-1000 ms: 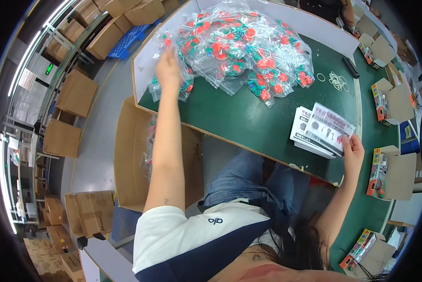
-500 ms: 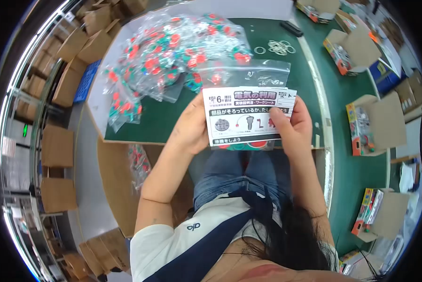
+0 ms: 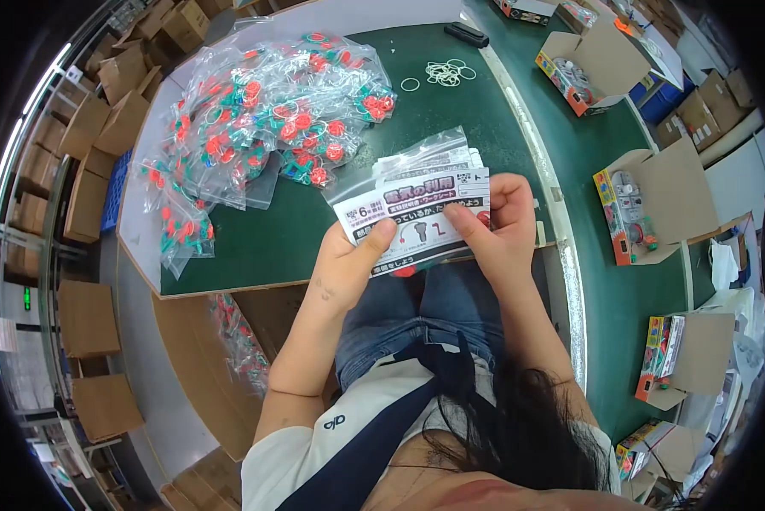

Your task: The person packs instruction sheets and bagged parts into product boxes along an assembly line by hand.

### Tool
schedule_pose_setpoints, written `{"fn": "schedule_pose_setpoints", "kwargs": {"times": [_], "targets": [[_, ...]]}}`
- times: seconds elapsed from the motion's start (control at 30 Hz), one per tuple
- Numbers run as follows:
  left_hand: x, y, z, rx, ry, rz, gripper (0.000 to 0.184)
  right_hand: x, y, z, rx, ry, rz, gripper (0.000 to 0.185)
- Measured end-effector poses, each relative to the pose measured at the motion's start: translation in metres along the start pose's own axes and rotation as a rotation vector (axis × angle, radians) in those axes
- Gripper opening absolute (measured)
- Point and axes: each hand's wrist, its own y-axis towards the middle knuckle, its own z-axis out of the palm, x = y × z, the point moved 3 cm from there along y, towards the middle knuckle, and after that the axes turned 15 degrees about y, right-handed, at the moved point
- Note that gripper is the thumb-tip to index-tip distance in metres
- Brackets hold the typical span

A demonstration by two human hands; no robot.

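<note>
A printed leaflet [image 3: 425,223] with Japanese text is held in front of me by both hands, over the table's near edge. My left hand [image 3: 354,255] grips its left side, thumb on top. On the right side my right hand [image 3: 497,226] pinches it, thumb on the printed face. Behind the leaflet shows a clear plastic bag [image 3: 452,140], with red parts peeking out below. More white printed sheets [image 3: 429,162] lie just beyond. A big heap of clear bags [image 3: 267,111] with red and green parts covers the table's left side.
Rubber bands [image 3: 449,73] and a black object [image 3: 466,35] lie at the green table's [image 3: 255,271] back right. Several open boxes with coloured prints, one a tray box [image 3: 625,209], stand on the right-hand bench. A large carton [image 3: 182,341] at lower left holds bagged parts.
My left hand has come from the heap to the leaflet, and my right hand has brought the leaflet to the middle. A bag now sits behind it. The view has turned right.
</note>
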Motion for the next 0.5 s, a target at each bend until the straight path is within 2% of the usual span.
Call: {"fn": "schedule_pose_setpoints", "kwargs": {"times": [0.17,0.27,0.3,0.4,0.5], "targets": [[0.004,0.009,-0.006,0.005,0.039,0.009,0.032,0.006,0.014,0.007,-0.015,0.170,0.160,0.035],[0.002,0.013,-0.011,0.013,-0.034,0.003,0.032,-0.001,0.012,-0.004,0.225,0.234,0.535,0.042],[0.002,0.013,-0.015,0.010,-0.006,0.016,0.032,-0.003,0.013,-0.005,0.211,0.223,0.530,0.042],[0.005,0.013,-0.012,0.006,0.105,0.059,0.033,-0.006,0.006,-0.010,0.408,0.035,0.577,0.035],[0.009,0.009,-0.007,-0.048,0.209,0.162,0.036,-0.002,0.004,-0.026,0.362,-0.025,0.469,0.028]]}}
